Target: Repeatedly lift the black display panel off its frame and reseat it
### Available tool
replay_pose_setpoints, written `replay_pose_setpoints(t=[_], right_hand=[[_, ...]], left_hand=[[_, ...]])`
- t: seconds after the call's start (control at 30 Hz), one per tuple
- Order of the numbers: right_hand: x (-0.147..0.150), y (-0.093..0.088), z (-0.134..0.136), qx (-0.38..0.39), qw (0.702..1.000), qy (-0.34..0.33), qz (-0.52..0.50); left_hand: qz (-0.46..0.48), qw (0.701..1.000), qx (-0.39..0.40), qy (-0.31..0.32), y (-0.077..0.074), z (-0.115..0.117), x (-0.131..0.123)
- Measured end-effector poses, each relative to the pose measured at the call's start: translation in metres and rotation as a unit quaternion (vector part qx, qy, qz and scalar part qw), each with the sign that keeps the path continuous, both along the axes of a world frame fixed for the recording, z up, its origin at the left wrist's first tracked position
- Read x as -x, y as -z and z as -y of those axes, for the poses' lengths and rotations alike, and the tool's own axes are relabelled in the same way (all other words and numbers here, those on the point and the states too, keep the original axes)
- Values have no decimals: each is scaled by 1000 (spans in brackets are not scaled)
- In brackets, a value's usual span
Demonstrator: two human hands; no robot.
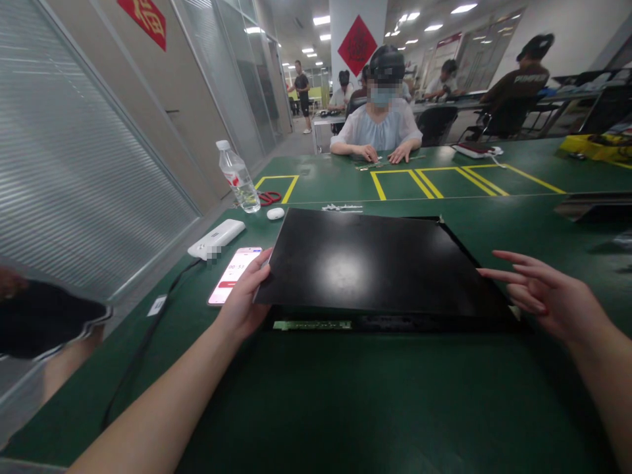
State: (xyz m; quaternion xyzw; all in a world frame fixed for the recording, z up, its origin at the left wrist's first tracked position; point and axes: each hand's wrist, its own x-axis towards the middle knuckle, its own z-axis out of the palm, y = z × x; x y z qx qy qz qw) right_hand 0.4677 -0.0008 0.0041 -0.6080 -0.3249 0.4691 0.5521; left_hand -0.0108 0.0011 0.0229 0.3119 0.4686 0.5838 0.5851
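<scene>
A glossy black screen panel is tilted above a black frame, its left side raised. My left hand grips the panel's left edge, thumb on top and the other fingers underneath. By the right edge is my right hand, open, with index and middle fingers stretched out. One fingertip meets or nearly meets the panel's edge; I cannot tell which. A green circuit strip shows along the frame's near side. Most of the frame's inside is hidden under the panel.
Left of the panel lie a phone, a white device with a black cable, and a white earbud case. A water bottle and red scissors stand behind. Across the green table sits a co-worker.
</scene>
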Motion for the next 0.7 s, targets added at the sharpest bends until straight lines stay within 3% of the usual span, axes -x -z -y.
replay_pose_setpoints(t=[0.53, 0.7], right_hand=[[-3, 9, -2, -3, 1000, -2, 15], [-3, 10, -2, -15, 1000, -7, 27]], left_hand=[[-14, 999, 52, 3, 3, -4, -4], [32, 998, 51, 20, 1, -4, -3]])
